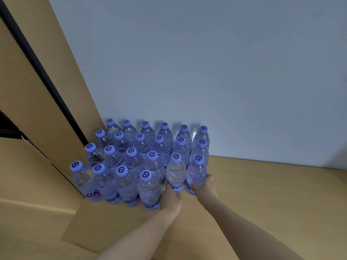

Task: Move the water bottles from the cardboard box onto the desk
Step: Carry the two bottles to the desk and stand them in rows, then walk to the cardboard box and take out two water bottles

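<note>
Water bottles (142, 162) stand packed in rows on the wooden desk (262, 194) against the wall (206, 62). Left hand (171, 198) and right hand (203, 186) each grip a front bottle low. Full, likely heavy; thin slick plastic, so grip mid-body.

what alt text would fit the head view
Two hands hold bottles at the near right of a block of capped water bottles on a wooden desk: the left hand and the right hand each grip one. A white wall stands behind.
</note>
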Demonstrator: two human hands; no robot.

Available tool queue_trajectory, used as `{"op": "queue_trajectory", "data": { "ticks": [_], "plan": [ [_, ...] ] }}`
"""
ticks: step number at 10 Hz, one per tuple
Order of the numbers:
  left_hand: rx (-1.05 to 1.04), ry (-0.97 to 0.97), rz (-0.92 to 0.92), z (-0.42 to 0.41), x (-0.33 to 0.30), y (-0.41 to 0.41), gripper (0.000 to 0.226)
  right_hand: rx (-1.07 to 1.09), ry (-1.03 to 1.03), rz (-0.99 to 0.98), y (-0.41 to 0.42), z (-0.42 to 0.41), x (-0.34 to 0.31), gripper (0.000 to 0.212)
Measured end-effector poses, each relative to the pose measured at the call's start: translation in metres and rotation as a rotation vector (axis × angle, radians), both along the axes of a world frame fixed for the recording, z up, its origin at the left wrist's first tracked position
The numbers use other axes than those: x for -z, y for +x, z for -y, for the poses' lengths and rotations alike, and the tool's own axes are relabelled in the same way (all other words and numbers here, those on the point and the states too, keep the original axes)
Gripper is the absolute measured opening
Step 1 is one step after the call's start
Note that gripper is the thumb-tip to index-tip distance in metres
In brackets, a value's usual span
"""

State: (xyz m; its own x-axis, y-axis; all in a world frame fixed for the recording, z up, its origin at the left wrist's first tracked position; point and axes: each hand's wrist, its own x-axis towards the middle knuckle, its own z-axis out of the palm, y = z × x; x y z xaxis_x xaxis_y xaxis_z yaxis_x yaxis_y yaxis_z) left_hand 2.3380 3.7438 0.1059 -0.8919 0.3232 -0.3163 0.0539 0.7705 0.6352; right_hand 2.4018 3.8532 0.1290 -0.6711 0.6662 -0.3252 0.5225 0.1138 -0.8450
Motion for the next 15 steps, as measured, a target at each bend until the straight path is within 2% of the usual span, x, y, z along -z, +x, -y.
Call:
{"op": "queue_trajectory", "data": {
  "ticks": [1,2,3,4,6,7,8,9,10,11,13,14,15],
  "plan": [
    [0.132,-0.065,0.026,0.009,-0.004,0.012,0.025,-0.022,0.054,0.083,0.000,0.001,-0.005,0.042],
    [0.158,-0.050,0.098,0.024,-0.007,0.026,0.028,-0.038,0.053,0.184,0.005,0.009,-0.002,0.015],
    [0.094,-0.022,0.127,0.051,-0.005,0.041,0.031,-0.256,0.054,0.288,0.015,0.025,-0.001,0.007],
    [-0.057,0.007,0.140,0.087,0.002,0.049,0.018,-0.455,-0.081,0.398,0.024,0.052,-0.004,0.009],
    [-0.362,0.013,0.105,0.170,0.002,0.038,0.020,-0.890,-0.114,0.477,0.006,0.114,-0.020,0.011],
    [-0.425,0.025,0.140,0.219,0.000,0.028,0.011,-0.965,-0.065,0.505,-0.011,0.155,-0.028,0.013],
    [-0.446,0.034,0.145,0.274,-0.007,0.022,0.010,-0.994,0.088,0.429,-0.032,0.199,-0.030,0.026],
    [-0.458,-0.062,0.127,0.334,-0.013,0.013,0.017,-1.096,0.178,0.341,-0.052,0.249,-0.032,0.028],
    [-0.526,-0.159,0.138,0.397,-0.012,0.007,0.028,-1.121,0.255,0.278,-0.074,0.306,-0.030,0.021],
    [-0.597,-0.208,0.164,0.479,-0.012,0.001,0.034,-1.259,0.343,0.320,-0.104,0.370,-0.033,0.004],
    [-0.855,-0.166,0.182,0.595,-0.021,0.006,0.034,-1.584,0.468,0.250,-0.151,0.510,-0.049,0.018],
    [-0.993,-0.135,0.209,0.640,-0.023,0.001,0.032,-1.647,0.477,0.229,-0.164,0.577,-0.055,0.039],
    [-1.058,-0.154,0.243,0.680,-0.021,-0.005,0.033,-1.746,0.496,0.205,-0.182,0.630,-0.043,0.031]
  ]
}}
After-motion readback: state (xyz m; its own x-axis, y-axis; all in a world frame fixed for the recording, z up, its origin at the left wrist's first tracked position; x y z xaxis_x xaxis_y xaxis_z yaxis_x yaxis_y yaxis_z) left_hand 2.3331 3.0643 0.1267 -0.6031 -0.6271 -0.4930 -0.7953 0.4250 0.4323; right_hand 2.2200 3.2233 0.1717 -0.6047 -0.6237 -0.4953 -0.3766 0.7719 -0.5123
